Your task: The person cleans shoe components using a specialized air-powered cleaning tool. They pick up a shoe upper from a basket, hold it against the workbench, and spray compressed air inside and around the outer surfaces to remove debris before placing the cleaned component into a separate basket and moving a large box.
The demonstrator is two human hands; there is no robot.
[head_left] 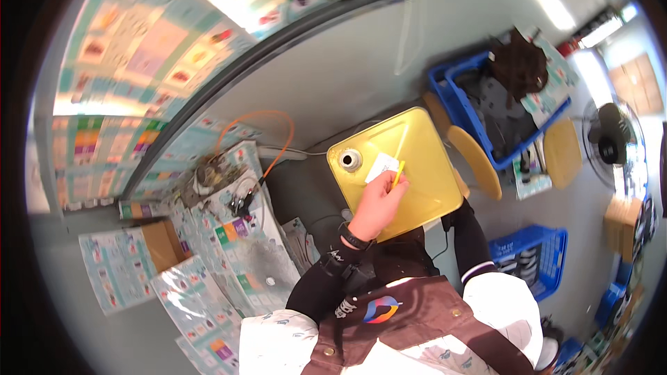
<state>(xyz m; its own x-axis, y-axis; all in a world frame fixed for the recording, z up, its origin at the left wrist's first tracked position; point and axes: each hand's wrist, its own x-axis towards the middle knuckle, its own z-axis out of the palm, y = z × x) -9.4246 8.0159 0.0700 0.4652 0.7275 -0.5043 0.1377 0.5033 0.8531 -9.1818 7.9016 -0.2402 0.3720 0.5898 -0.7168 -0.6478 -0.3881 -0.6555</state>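
A yellow square canister (424,187) with a round open neck (349,160) near its left corner stands in front of me, its top facing up. A small white label or paper (382,167) lies on that top. My left hand (381,201), with a dark band at the wrist, is closed round a slim yellow pen-like stick (399,174) beside the label; its exact kind is unclear. At the canister's right side my dark-sleeved right arm (476,243) reaches down, and the right hand's fingers are hidden behind the canister's edge.
Left stands a table covered with printed sheets (240,250), with an orange cable (292,128) rising behind. A blue crate (500,156) holding dark cloth is at the right, near yellow stool seats (474,163). Another blue basket (549,264) and a fan (611,139) stand farther right.
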